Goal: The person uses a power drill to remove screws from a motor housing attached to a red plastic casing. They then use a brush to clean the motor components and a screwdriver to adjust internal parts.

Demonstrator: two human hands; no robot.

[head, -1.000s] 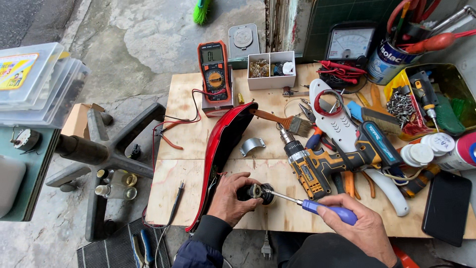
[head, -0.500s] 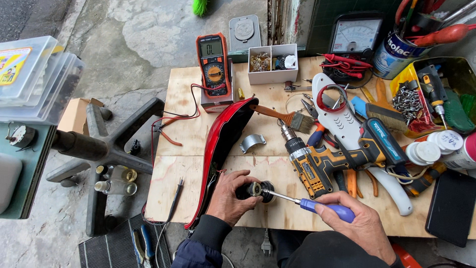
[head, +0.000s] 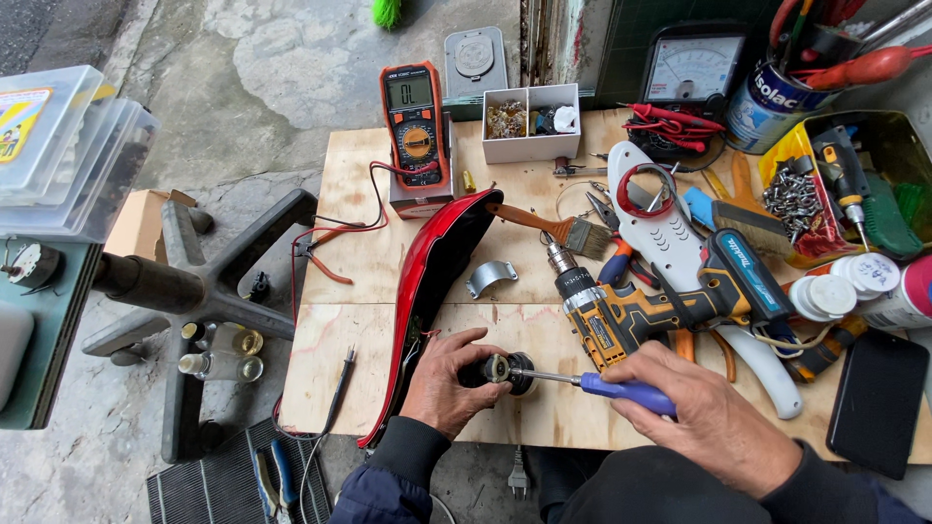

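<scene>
At the near edge of the plywood table [head: 369, 194], the left hand [head: 445, 380] has its grip wrapped around a small black round part [head: 505, 372], while the right hand [head: 707, 417] pinches a blue-handled screwdriver [head: 592, 384], its tip in the part's face. Just beyond lie a cordless drill [head: 660, 306] and red curved cover [head: 432, 272]; farther back stands an orange multimeter [head: 416, 124].

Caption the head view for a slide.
Left hand grips a small round black part while right hand drives a blue-handled screwdriver into it on the plywood bench.
</scene>
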